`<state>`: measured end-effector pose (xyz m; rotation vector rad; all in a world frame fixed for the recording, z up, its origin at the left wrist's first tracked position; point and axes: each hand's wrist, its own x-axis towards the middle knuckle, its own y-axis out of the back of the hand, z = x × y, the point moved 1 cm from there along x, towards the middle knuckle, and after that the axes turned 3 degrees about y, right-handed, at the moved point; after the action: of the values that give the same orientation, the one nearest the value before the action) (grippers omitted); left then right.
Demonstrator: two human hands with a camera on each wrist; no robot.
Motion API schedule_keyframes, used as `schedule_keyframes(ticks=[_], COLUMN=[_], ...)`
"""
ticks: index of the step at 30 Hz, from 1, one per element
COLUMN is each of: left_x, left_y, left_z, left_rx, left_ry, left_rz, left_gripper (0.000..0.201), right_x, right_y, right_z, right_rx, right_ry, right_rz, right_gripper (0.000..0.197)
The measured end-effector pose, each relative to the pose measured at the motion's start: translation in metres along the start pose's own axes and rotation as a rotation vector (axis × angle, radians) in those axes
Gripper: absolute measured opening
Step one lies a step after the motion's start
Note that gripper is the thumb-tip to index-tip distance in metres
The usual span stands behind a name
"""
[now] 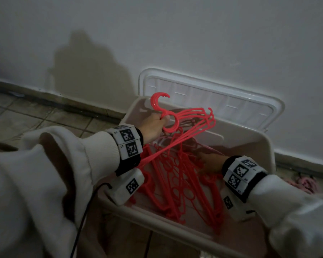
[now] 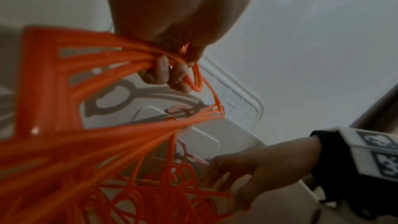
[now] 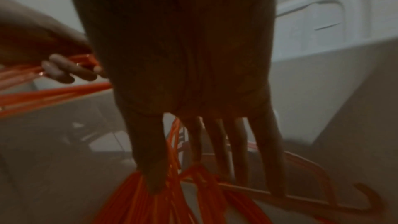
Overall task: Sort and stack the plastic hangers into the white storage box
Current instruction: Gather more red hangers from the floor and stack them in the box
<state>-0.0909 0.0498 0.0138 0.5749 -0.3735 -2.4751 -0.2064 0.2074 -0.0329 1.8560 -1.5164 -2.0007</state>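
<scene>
Hangers (image 1: 177, 181) in box (image 1: 203, 237), lid (image 1: 231, 101) behind

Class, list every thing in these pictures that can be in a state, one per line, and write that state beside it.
White storage box: open, holding hangers.
Lid: off, leaning against the wall behind the box.
Held bundle of red hangers: lifted above the box, gripped near the hooks.
Loose red hangers: lying jumbled in the box.
Left hand: gripping the bundle.
Right hand: fingers extended, reaching onto the loose hangers.
</scene>
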Motion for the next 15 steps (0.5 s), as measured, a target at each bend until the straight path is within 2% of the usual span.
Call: schedule_keyframes(ticks=[3,6,8,10,12,15], left_x=[0.004,0.005,0.005,0.004,0.003,0.003], left_y=[-0.001,-0.002,-0.002,-0.002,-0.002,-0.002], left_z=[-0.004,-0.006,-0.004,-0.001,0.002,0.003], left_rx=[0.027,0.044,0.068,0.083,0.094,0.115], left_ry=[0.023,0.023,0.008,-0.009,-0.025,-0.030], left_rz=[0.009,0.024,0.041,0.053,0.067,0.110], left_gripper=[0.037,0.040,0.041,0.041,0.042,0.042], right_x=[0.002,0.000,0.000,-0.001,-0.007,-0.015], right_y=[-0.006,-0.009,-0.008,-0.003,0.005,0.011], right_z=[0.004,0.004,0.003,0.004,0.004,0.010], right_rx=[-0.095,-0.172,-0.235,-0.250,-0.173,-0.162], right_ry=[-0.003,0.026,0.034,0.055,0.083,-0.004], right_rz=[-0.078,-0.124,-0.114,-0.062,0.061,0.247], right_gripper=[0.064,0.041,0.034,0.033,0.039,0.051])
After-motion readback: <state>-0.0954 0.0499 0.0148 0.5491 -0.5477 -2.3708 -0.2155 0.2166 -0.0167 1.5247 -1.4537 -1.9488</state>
